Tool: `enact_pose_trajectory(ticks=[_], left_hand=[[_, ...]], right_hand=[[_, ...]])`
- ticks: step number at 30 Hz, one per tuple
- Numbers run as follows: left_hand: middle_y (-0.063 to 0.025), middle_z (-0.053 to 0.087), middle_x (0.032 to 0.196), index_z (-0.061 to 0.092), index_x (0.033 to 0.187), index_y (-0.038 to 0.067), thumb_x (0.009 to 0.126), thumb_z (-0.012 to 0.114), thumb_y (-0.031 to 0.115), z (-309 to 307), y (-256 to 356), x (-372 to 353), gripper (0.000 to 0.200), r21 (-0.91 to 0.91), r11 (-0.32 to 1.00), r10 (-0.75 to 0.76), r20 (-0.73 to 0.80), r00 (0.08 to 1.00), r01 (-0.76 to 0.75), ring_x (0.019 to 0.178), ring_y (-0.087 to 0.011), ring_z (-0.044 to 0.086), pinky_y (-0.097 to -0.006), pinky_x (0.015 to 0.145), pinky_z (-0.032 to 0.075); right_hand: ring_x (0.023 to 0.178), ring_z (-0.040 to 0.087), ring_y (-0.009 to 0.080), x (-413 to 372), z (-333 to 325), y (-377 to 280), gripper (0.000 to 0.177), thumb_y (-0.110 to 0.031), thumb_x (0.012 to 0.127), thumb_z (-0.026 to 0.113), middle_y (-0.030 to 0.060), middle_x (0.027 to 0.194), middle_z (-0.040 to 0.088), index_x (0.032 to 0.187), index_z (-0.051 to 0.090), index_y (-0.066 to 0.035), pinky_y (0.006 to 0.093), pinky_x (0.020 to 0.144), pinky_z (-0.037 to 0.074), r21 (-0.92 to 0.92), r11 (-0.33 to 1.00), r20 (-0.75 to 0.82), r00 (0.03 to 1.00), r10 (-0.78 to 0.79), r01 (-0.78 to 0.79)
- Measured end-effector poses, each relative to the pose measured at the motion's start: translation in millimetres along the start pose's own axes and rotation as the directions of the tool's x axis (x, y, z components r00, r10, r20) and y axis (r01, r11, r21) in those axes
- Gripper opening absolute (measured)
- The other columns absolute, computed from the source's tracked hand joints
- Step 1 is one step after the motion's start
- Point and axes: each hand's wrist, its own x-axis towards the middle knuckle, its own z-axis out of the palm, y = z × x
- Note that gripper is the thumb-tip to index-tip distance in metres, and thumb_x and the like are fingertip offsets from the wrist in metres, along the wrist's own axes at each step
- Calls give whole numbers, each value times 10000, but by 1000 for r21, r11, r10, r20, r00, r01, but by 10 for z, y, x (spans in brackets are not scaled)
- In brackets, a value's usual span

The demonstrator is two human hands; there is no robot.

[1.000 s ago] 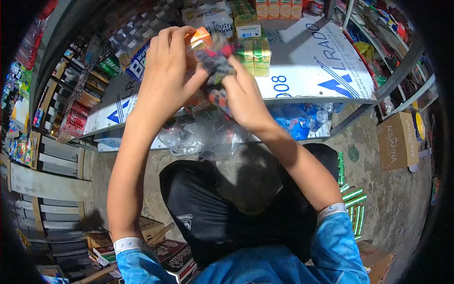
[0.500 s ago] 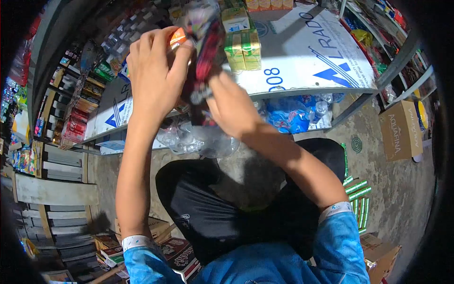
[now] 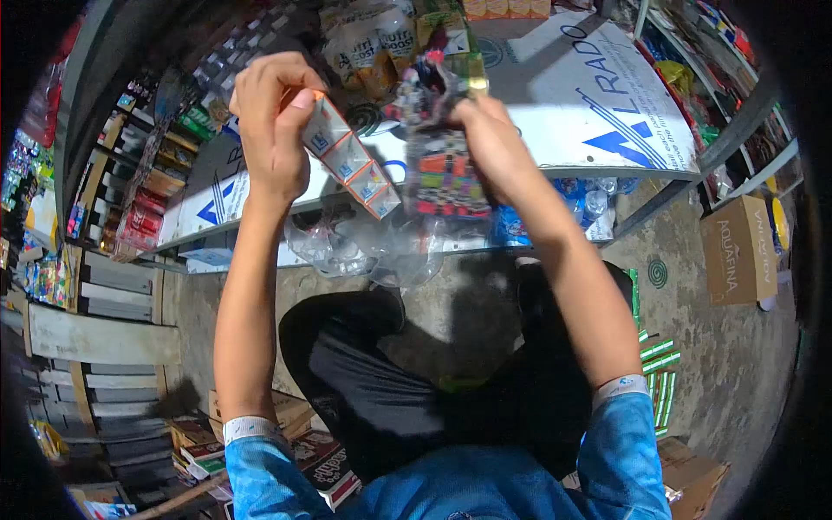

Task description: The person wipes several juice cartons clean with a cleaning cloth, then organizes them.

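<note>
My left hand [image 3: 271, 121] is raised and grips one end of a strip of small white and orange cartons [image 3: 354, 161], which hangs down to the right. My right hand [image 3: 496, 139] holds up a crinkled red and dark patterned wrapper [image 3: 440, 165] beside that strip. Both hands are in front of a metal shelf [image 3: 563, 104] lined with a white printed board, where green drink cartons [image 3: 468, 65] and white pouches [image 3: 374, 48] stand. My knees in black trousers [image 3: 364, 381] are below.
Crumpled clear plastic [image 3: 347, 247] and blue bottle packs [image 3: 563, 204] lie under the shelf. A brown Aquafina box [image 3: 737, 251] stands on the concrete floor at right, green packs [image 3: 654, 364] lie nearer. Cardboard boxes [image 3: 286, 433] sit by my left knee. Stocked shelves [image 3: 139, 182] fill the left.
My hands have parted: the wrapper has come off in my right hand, moving right and down, while my left hand now holds the exposed strip of cartons.
</note>
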Motion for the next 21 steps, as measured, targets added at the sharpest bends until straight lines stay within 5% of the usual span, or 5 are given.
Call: enact_pose_trajectory(ticks=[3, 5, 12, 15, 21], left_hand=[[-153, 645, 1202, 641, 1016, 19, 957, 367, 265, -63, 162, -91, 373, 44, 998, -46, -7, 999, 47, 1184, -318, 517, -387, 1032, 354], [-189, 624, 1250, 633, 1118, -5, 953, 378, 245, -25, 290, -174, 393, -114, 956, -288, -163, 944, 272, 1340, -362, 458, -416, 1115, 344], [-251, 642, 1356, 584, 1339, -99, 1066, 331, 292, -272, 108, -487, 541, -159, 868, -488, -107, 866, 470, 1272, -340, 607, -378, 1095, 416], [-264, 613, 1416, 617, 1315, -107, 1038, 300, 314, -275, 4, -464, 595, -242, 873, -457, -103, 884, 423, 1295, -349, 600, -386, 1110, 418], [-266, 618, 1415, 634, 1297, -133, 988, 285, 276, -123, 105, -427, 620, -313, 898, -373, -166, 913, 310, 1331, -352, 583, -397, 1153, 393]], right_hand=[[1038, 657, 365, -81, 621, 382, 480, -368, 1026, 474, 248, 1046, 696, 1127, 660, 63, 439, 951, 471, -245, 887, 31, 918, -396, 391], [1069, 642, 425, -215, 1062, 142, 491, -390, 1042, 455, 270, 1082, 673, 1161, 636, 51, 456, 978, 460, -46, 998, -40, 999, 33, -35], [1078, 614, 469, -58, 1413, -452, 394, -312, 1046, 501, 273, 1140, 647, 1139, 628, 48, 460, 932, 477, 163, 887, 29, 896, -442, 432], [1087, 609, 473, 32, 1392, 165, 442, -359, 1067, 467, 289, 1132, 645, 1146, 625, 45, 499, 938, 466, -89, 993, -41, 996, -77, 73], [1124, 571, 469, -81, 1438, -366, 467, -354, 1097, 408, 294, 1113, 635, 1112, 627, 58, 513, 954, 434, 147, 954, -51, 965, -257, 262]])
